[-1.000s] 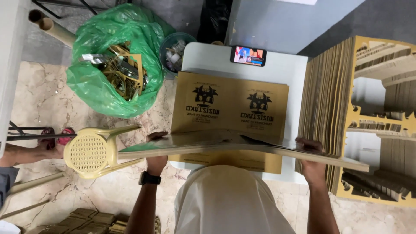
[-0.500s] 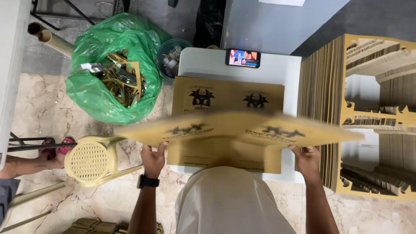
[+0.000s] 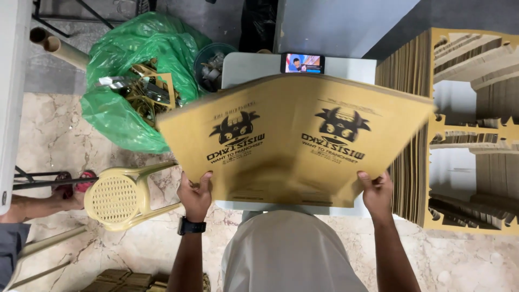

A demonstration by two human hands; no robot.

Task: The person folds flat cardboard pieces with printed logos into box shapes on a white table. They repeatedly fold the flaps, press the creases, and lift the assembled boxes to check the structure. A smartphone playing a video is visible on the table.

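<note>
At the far left, another person's arm (image 3: 24, 205) rests low beside a pale yellow plastic stool (image 3: 116, 197) lying tipped on the marble floor (image 3: 54, 135). Above the stool sits a green rubbish bag (image 3: 124, 108), open at the top and stuffed with cardboard offcuts and scraps.

The left hand (image 3: 195, 196), with a black watch (image 3: 192, 226) on its wrist, grips the near left edge of a large flat brown cardboard sheet (image 3: 292, 146), fingers curled over the top face and thumb beneath. The sheet is held up over a white table (image 3: 254, 67), tilted toward the camera and slightly bowed along a central crease, with two black printed emblems on its face. It covers most of the table; whether more sheets lie under it cannot be told. A phone (image 3: 303, 62) with a lit screen lies at the table's far edge, just beyond the sheet.

The right hand (image 3: 377, 193) clasps the near right edge of the sheet the same way. To the right stands a tall stack of die-cut cardboard blanks (image 3: 465, 135), close beside the table.
</note>
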